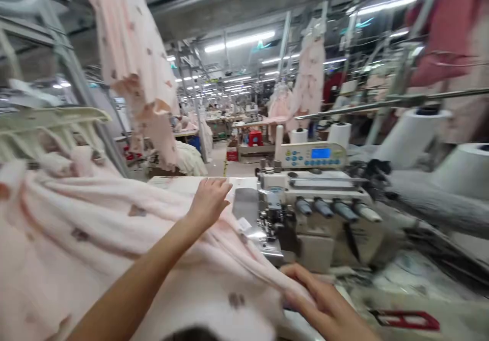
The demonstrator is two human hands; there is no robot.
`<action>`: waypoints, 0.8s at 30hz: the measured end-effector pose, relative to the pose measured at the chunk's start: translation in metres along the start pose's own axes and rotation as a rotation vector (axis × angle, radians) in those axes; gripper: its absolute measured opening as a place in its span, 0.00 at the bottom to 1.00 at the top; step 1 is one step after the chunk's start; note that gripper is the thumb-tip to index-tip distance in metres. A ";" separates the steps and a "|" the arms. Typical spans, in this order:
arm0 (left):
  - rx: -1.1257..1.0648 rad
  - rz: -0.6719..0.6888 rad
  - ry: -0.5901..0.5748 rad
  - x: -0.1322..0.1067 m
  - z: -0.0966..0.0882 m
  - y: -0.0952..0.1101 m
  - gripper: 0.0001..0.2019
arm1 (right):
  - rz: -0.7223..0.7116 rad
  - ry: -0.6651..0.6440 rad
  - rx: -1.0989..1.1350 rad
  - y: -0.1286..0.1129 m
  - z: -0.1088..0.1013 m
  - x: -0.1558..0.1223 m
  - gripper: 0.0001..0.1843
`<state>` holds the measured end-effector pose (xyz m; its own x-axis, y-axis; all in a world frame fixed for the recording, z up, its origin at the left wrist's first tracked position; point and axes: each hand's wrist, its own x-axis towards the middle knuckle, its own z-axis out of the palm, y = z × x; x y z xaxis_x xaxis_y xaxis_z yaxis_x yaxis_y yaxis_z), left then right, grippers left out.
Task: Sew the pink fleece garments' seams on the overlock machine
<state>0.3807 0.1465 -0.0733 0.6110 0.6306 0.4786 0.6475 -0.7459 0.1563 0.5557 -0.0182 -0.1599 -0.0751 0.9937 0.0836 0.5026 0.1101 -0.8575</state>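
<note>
A pale pink fleecy garment [95,239] with small dark motifs lies bunched across the table in front of me. My left hand [208,201] reaches forward and rests on the fabric's far edge, just left of the sewing machine's needle area [267,221]. My right hand [328,305] lies near the bottom of the view, fingers pressing the garment's near edge against the table in front of the overlock sewing machine [324,203]. Whether either hand pinches the cloth is blurred.
Large white thread cones [410,134] stand to the right behind the machine, whose control panel [313,155] has a blue display. Pink garments [133,60] hang from overhead rails. A pale plastic rack [46,124] sits at left. Red-handled scissors [405,319] lie at lower right.
</note>
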 end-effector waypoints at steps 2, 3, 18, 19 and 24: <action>-0.133 0.095 0.018 -0.020 0.015 0.021 0.15 | 0.041 0.067 0.026 -0.001 -0.007 0.004 0.11; -0.198 0.168 -0.019 -0.032 0.020 0.030 0.13 | 0.042 0.106 0.037 -0.001 -0.008 0.010 0.10; -0.402 0.035 -0.328 -0.030 0.054 0.034 0.05 | 0.081 0.302 0.008 0.001 -0.024 0.046 0.08; -0.374 -0.002 -0.321 -0.029 0.057 0.035 0.04 | 0.117 0.327 -0.012 0.003 -0.022 0.049 0.07; -0.215 -0.048 -0.302 -0.023 0.069 0.044 0.05 | 0.211 0.454 -0.189 0.009 -0.017 0.056 0.06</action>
<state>0.4263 0.1143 -0.1370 0.7100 0.6767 0.1950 0.5876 -0.7218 0.3656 0.5703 0.0392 -0.1547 0.4039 0.8996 0.1662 0.6158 -0.1330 -0.7766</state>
